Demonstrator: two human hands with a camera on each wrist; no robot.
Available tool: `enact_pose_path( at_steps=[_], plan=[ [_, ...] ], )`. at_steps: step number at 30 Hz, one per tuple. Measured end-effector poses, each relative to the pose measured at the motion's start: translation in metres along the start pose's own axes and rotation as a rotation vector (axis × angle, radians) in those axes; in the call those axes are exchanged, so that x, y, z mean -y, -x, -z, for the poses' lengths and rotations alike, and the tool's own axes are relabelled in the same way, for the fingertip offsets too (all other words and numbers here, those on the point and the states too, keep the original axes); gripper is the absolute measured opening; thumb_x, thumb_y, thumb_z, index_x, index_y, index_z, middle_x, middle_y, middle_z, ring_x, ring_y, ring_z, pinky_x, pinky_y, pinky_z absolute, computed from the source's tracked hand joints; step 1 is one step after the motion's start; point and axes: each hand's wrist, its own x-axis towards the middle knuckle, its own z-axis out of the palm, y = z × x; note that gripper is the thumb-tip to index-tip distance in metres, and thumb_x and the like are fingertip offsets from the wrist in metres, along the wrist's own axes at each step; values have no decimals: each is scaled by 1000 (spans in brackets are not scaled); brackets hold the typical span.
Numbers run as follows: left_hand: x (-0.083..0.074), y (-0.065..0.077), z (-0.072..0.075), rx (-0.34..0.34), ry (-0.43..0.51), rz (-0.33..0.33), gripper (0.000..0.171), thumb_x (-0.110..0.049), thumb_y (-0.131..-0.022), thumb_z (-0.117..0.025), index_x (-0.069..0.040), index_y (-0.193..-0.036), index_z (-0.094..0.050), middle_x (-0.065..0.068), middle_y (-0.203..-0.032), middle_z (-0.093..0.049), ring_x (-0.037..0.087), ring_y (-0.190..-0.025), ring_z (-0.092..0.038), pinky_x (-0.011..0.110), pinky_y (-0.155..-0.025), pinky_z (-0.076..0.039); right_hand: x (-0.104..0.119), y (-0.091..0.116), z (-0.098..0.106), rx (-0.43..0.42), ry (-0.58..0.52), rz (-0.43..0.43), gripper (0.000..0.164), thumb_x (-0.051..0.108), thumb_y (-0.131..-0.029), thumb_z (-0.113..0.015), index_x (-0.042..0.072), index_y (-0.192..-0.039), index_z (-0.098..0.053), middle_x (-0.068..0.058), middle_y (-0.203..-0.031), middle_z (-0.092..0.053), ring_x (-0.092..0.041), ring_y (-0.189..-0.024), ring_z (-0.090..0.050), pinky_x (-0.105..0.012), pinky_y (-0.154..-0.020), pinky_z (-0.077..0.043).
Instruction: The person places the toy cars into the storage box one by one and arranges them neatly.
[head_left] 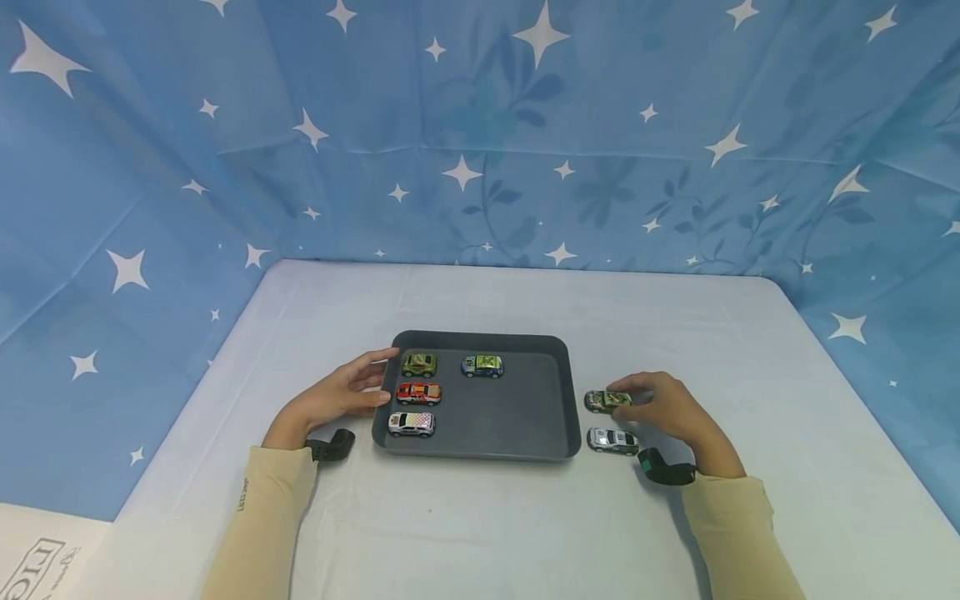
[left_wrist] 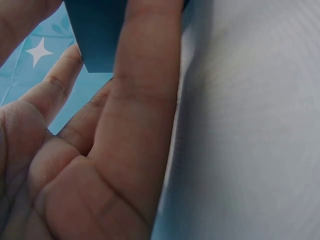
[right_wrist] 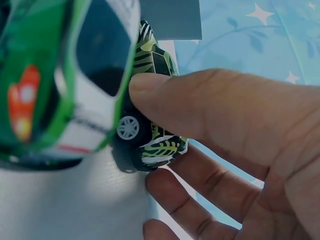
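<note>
My right hand (head_left: 663, 406) pinches a green-and-black patterned toy car (head_left: 597, 402) on the table, just right of the tray. In the right wrist view, the thumb (right_wrist: 165, 97) lies along one side of this car (right_wrist: 161, 147), with fingers by its far end. Nearer to me is a silver toy car (head_left: 612, 440); its rear looms large, with green trim and a red-orange light. My left hand (head_left: 337, 396) rests against the left side of the dark grey tray (head_left: 510, 417), fingers fairly straight and fingertips at its rim. The left wrist view shows those fingers (left_wrist: 142, 75) close up.
Along the tray's left side sit a green toy car (head_left: 418, 365), a red one (head_left: 418, 393) and a white one (head_left: 412, 424). A blue-and-green toy car (head_left: 482, 366) stands near its back middle. A blue star-patterned cloth (head_left: 480, 208) hangs behind the white table (head_left: 487, 533).
</note>
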Motion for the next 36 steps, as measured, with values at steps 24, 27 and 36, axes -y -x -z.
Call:
enact_pose_path(
  at_steps=[24,27,36],
  plan=[
    [0,0,0,2,10,-2,87,-9,-102,-76,-6,-172,-24,34,-167,-35,52,-154,-37,50,-107,-56,21,10,12,-43,35,170,31,7,-91,-83,-2,-121,-78,-20,-122,-76,-42,-113,-70,-61,-95,-58],
    [0,0,0,-1,7,2,87,-10,-102,-76,-6,-172,-25,34,-168,-34,53,-154,-36,52,-108,-55,25,12,12,-53,38,213,31,6,-91,-84,-1,-121,-78,-16,-120,-77,-41,-114,-70,-61,-96,-57],
    [0,0,0,-2,9,1,87,-9,-102,-76,-6,-172,-25,33,-167,-36,52,-154,-38,50,-107,-56,34,12,11,-71,41,325,31,2,-91,-85,-1,-121,-78,-12,-118,-77,-36,-109,-71,-50,-90,-60]
  ],
)
